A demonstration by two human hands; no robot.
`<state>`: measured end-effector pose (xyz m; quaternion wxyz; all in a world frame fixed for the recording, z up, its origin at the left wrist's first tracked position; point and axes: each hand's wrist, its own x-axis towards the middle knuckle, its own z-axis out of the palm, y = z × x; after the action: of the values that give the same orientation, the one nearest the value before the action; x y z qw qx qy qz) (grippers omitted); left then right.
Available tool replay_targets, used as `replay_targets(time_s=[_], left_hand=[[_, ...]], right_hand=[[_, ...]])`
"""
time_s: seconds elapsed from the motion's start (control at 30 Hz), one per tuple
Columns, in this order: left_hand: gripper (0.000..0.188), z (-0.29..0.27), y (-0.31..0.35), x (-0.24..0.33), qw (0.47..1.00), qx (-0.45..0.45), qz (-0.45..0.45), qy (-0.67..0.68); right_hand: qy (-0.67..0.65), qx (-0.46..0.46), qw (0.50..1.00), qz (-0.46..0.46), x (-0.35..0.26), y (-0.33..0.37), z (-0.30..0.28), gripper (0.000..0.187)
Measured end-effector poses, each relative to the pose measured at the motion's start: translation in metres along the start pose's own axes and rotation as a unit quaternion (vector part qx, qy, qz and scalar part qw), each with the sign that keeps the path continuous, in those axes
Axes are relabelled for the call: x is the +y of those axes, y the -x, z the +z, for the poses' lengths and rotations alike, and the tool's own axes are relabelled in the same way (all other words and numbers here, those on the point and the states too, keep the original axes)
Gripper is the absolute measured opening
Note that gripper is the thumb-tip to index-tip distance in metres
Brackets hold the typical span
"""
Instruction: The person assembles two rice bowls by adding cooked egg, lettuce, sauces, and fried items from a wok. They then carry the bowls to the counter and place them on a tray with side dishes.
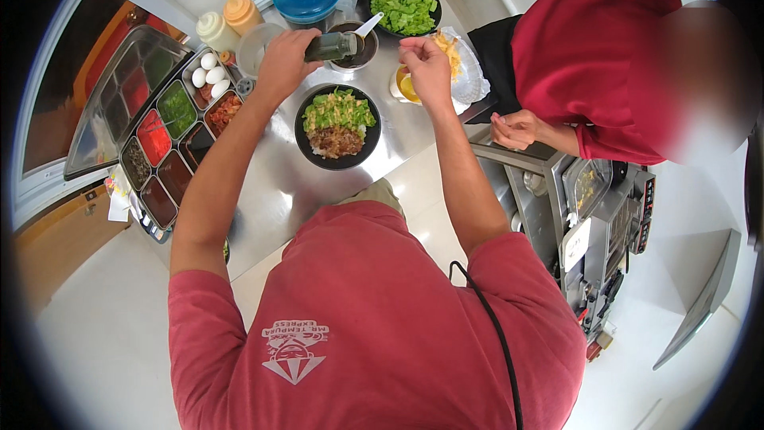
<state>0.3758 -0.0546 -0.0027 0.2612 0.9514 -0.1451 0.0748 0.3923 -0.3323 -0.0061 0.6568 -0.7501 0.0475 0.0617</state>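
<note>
Bottle, one, is filling the left hand's grip; the right hand is curling, grip unclear; one bowl is sitting near the worktop's edge, bare steel leftward.

And there it was, the round black bowl, sitting level by the near edge of the counter: chopped lettuce banked along its far half, crumbly brown meat across the front, white rice peeking out below! Above it, a dark greenish cylindrical container lay tipped nearly flat in the left hand. Toward the counter's right side stood the yellow-filled cup, partly hidden by the right hand.
</note>
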Motion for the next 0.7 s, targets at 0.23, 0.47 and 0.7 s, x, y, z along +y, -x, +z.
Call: replay_targets(time_s=[0.23,0.47,0.7], left_hand=[[0.062,-0.003,0.010,0.015,0.978,0.017,-0.105,0.178],[0.062,-0.007,0.015,0.011,0.982,0.080,-0.034,0.165],[0.052,-0.047,0.026,0.039,0.929,-0.036,-0.154,0.335]], right_hand=[[0.052,-0.041,0.995,-0.073,-0.011,0.013,0.020,0.019],[0.054,-0.061,0.990,-0.118,-0.036,0.028,0.031,0.018],[-0.131,-0.129,0.982,0.047,-0.037,0.053,0.047,0.026]])
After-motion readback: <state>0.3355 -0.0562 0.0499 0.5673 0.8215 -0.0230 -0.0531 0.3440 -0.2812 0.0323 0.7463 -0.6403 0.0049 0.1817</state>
